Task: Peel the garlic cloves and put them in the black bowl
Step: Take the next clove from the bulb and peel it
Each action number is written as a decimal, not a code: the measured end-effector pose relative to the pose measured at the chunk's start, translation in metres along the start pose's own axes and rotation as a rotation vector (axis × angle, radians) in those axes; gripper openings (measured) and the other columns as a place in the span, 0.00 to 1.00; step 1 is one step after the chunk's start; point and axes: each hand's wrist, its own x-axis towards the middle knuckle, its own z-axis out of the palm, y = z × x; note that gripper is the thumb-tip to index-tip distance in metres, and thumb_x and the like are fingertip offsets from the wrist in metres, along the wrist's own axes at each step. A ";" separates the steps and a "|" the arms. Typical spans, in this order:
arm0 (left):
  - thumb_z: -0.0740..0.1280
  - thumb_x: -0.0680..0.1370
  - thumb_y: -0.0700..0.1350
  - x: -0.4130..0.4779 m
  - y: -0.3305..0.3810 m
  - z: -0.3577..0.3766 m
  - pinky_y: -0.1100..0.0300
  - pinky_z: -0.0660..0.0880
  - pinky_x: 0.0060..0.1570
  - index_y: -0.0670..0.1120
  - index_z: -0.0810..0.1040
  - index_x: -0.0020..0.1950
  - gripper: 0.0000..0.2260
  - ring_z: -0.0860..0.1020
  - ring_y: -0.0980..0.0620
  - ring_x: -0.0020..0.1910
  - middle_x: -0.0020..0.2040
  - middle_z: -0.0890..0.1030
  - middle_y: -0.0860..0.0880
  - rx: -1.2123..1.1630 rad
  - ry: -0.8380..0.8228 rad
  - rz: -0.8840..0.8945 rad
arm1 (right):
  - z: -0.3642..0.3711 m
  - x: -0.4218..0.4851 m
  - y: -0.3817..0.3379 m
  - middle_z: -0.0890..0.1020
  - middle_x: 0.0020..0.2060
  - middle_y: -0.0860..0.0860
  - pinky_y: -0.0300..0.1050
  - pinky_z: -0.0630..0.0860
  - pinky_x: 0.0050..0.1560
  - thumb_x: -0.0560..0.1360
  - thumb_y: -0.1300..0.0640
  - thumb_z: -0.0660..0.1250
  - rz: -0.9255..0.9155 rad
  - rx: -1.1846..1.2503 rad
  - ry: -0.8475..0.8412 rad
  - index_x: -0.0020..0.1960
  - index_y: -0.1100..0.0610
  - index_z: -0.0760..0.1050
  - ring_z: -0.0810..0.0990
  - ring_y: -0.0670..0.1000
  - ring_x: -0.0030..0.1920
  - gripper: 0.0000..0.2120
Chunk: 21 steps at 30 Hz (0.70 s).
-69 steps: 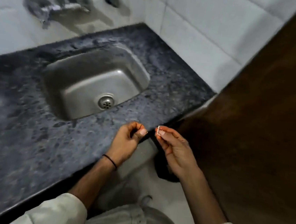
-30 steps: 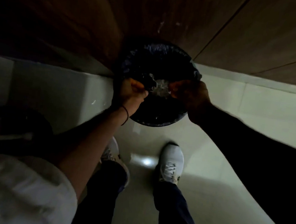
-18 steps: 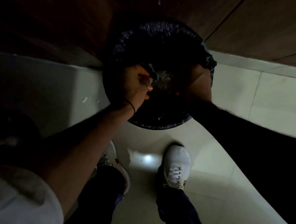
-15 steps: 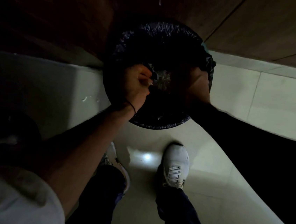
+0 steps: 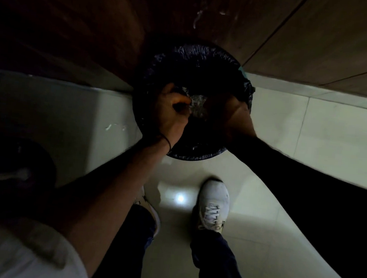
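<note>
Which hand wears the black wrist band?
The left hand, over the lined bin: a thin black band circles its wrist. The right hand, in shadow, shows none.

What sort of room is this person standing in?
Likely a dim home kitchen corner, seen looking down: a bin lined with a black bag, dark wooden cabinet panels behind it, and a pale tiled floor.

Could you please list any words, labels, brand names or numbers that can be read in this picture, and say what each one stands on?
None can be read.
White shoe: dark marks beside the laces, too blurred and dim to tell whether they are lettering.
Black liner of the bin, wooden panels, floor tiles: no writing shows on them.
</note>
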 end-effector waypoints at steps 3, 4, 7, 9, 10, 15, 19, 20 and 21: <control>0.74 0.74 0.39 -0.010 0.013 -0.009 0.68 0.75 0.48 0.41 0.83 0.40 0.03 0.77 0.57 0.43 0.48 0.81 0.49 -0.015 0.001 -0.073 | -0.014 -0.011 -0.008 0.76 0.64 0.61 0.46 0.70 0.59 0.81 0.54 0.64 0.080 0.022 -0.009 0.70 0.61 0.72 0.75 0.61 0.64 0.19; 0.74 0.74 0.38 -0.014 0.016 -0.013 0.70 0.73 0.42 0.38 0.82 0.39 0.05 0.75 0.60 0.37 0.44 0.80 0.48 0.001 -0.011 -0.104 | -0.020 -0.014 -0.010 0.76 0.64 0.62 0.46 0.70 0.58 0.81 0.54 0.63 0.093 0.023 0.001 0.69 0.62 0.72 0.75 0.61 0.64 0.19; 0.72 0.72 0.31 -0.026 0.029 -0.024 0.84 0.61 0.44 0.33 0.83 0.44 0.02 0.75 0.57 0.47 0.50 0.76 0.51 0.073 -0.027 -0.125 | -0.034 -0.022 -0.016 0.76 0.63 0.65 0.45 0.68 0.58 0.83 0.58 0.60 0.078 -0.003 -0.050 0.68 0.66 0.71 0.75 0.62 0.64 0.17; 0.67 0.71 0.27 -0.033 0.038 -0.032 0.86 0.56 0.51 0.35 0.82 0.49 0.10 0.74 0.52 0.59 0.58 0.76 0.50 0.100 -0.021 -0.097 | -0.043 -0.032 -0.023 0.76 0.63 0.64 0.42 0.67 0.58 0.82 0.56 0.61 0.014 -0.016 -0.073 0.67 0.66 0.72 0.75 0.61 0.64 0.18; 0.66 0.71 0.26 -0.037 0.044 -0.037 0.85 0.57 0.53 0.36 0.82 0.51 0.12 0.74 0.50 0.62 0.61 0.76 0.47 0.110 -0.017 -0.076 | -0.047 -0.037 -0.026 0.77 0.63 0.63 0.42 0.67 0.59 0.81 0.55 0.63 -0.026 0.020 -0.077 0.67 0.66 0.73 0.75 0.62 0.65 0.20; 0.65 0.77 0.32 -0.063 0.077 -0.063 0.79 0.58 0.55 0.41 0.80 0.63 0.15 0.71 0.49 0.68 0.70 0.74 0.47 0.100 -0.048 -0.090 | -0.070 -0.064 -0.045 0.67 0.73 0.63 0.54 0.61 0.75 0.75 0.69 0.65 -0.139 0.142 -0.170 0.71 0.63 0.71 0.64 0.63 0.74 0.24; 0.65 0.78 0.38 -0.093 0.104 -0.091 0.53 0.68 0.69 0.48 0.80 0.64 0.16 0.73 0.46 0.68 0.69 0.76 0.49 0.135 -0.067 -0.122 | -0.100 -0.091 -0.063 0.80 0.58 0.64 0.52 0.74 0.58 0.77 0.52 0.60 -0.042 0.130 -0.081 0.63 0.60 0.78 0.77 0.66 0.60 0.19; 0.65 0.77 0.41 -0.103 0.112 -0.099 0.49 0.70 0.68 0.49 0.81 0.63 0.15 0.74 0.45 0.67 0.67 0.78 0.49 0.118 -0.065 -0.141 | -0.107 -0.102 -0.068 0.82 0.53 0.63 0.51 0.74 0.53 0.74 0.51 0.57 -0.053 0.088 -0.036 0.59 0.60 0.79 0.79 0.65 0.56 0.21; 0.63 0.76 0.44 -0.113 0.123 -0.106 0.47 0.72 0.66 0.49 0.81 0.61 0.15 0.75 0.44 0.66 0.65 0.79 0.48 0.093 -0.055 -0.144 | -0.117 -0.113 -0.073 0.83 0.51 0.61 0.50 0.74 0.50 0.71 0.52 0.56 -0.062 0.091 -0.012 0.56 0.60 0.80 0.80 0.64 0.53 0.22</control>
